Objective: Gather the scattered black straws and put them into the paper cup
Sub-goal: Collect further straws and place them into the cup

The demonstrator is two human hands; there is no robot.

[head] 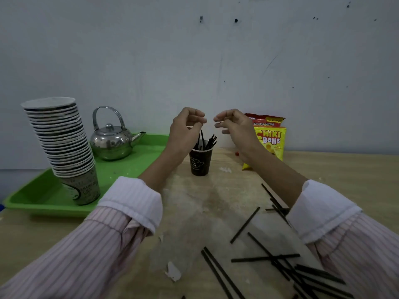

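Far left, on a green tray (38, 201) whose near-left corner is cut off by the frame edge: one leaning stack of paper cups (62, 145), too tightly nested to count reliably, roughly two dozen rims. Behind it on the same tray, one steel kettle (112, 143), spout pointing right.

Centre, on the wooden bench (194, 212): one dark paper cup (200, 161) standing upright, with several black straws in the cup (208, 141) fanning out of its mouth; they overlap, so the number is unclear, perhaps six or seven.

Above the cup, two hands. The left hand (186, 126) has thumb and fingertips pinched close, just over a straw top; whether it grips that straw cannot be told. The right hand (234, 124) is loosely curled, fingers apart, holding nothing visible. The two hands are near each other but not touching. Both forearms emerge from rolled striped sleeves (129, 203).

Right of the hands, against the wall: two snack bags, one yellow snack bag (273, 141) in front, partly hidden by the right wrist, and one red snack bag (266, 120) behind it.

Lower right: scattered straws (245, 225) lying flat on the bench, crossing one another; about a dozen show, some hidden under the right sleeve or cut off by the lower edge.
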